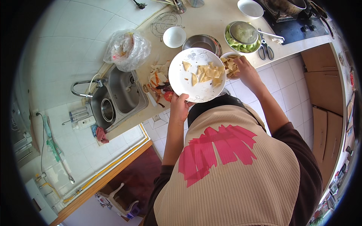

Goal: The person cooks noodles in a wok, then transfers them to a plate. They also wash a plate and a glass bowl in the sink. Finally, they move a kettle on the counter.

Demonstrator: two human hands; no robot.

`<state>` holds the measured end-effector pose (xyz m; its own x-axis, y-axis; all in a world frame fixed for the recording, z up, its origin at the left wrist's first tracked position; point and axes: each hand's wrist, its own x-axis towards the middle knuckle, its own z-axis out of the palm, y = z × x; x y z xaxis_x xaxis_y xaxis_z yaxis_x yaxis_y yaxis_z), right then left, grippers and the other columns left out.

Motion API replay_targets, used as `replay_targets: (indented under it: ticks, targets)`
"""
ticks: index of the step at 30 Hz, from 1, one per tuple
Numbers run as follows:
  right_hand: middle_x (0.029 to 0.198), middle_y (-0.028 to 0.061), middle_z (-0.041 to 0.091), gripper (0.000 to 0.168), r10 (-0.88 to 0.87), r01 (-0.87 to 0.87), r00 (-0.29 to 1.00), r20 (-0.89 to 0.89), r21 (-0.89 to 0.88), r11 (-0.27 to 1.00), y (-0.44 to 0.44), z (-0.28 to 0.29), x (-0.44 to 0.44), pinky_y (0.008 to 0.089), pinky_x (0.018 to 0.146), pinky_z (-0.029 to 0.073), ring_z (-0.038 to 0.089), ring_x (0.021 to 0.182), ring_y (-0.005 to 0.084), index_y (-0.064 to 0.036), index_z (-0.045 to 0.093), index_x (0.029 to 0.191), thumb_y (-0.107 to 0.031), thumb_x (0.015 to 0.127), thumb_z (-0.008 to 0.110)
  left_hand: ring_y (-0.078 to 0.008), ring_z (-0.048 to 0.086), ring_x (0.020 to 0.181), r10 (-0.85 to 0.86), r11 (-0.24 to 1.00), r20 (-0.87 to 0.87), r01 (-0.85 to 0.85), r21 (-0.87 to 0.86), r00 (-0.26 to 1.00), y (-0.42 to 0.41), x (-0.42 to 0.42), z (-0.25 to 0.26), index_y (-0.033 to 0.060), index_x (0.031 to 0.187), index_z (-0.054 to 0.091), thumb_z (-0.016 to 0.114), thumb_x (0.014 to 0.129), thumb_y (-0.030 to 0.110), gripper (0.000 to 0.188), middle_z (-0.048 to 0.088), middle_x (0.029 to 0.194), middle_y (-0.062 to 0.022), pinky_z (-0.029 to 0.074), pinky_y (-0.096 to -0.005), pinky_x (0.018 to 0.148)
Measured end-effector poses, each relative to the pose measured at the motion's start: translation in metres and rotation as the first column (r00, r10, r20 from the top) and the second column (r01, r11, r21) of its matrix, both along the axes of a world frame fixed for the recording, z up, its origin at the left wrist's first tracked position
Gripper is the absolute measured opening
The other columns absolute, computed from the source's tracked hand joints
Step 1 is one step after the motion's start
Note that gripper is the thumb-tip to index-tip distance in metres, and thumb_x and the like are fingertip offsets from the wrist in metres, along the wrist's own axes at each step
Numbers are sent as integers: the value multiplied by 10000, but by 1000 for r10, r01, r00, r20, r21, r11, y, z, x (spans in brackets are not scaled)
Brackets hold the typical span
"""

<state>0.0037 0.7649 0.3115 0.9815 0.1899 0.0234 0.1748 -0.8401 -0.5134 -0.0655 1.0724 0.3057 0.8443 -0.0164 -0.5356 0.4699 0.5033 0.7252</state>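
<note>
My left hand [180, 106] grips the near rim of a white floral plate [183, 87], which carries flat, pale yellow pieces of food [209, 73]. Just right of the plate, my right hand [246, 69] has its fingers at a bowl [233, 77] filled with similar tan pieces [230, 63]; whether they pinch a piece is hidden. Behind the plate, a steel bowl [199, 42] is partly covered by it. Further right stands a bowl of chopped green leaves [246, 48], with a mesh strainer [243, 32] resting over it.
Scissors [265, 48] lie right of the leaf bowl, before the gas stove [299, 28]. White bowls [174, 37] stand at the back. Vegetable peelings [158, 80], a cut tomato [168, 95] and a peeler lie left of the plate, near the sink [124, 93] and a plastic bag [127, 50].
</note>
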Motion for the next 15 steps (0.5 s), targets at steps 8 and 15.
replay_targets:
  ticks: [8,15]
  targets:
    - [1354,137,509,642,361,-370,925,115,68,926,29,55,1,412,1046,444,491,1254,317,-122,528,1346,-130,747,759,-302,663,1010,-51,999,11,50,11,999,2,1,3,-43,1366,384,473,817,5,558,551,1236,-191,633,-396,729]
    - [1410,74,466,817,549,-525,833,69,-212,824,61,42,12,431,1139,328,412,1333,280,-223,504,1390,-241,650,850,-292,660,1018,-107,994,32,106,31,994,-5,6,8,-40,1362,394,476,824,17,547,560,1227,-185,624,-398,758]
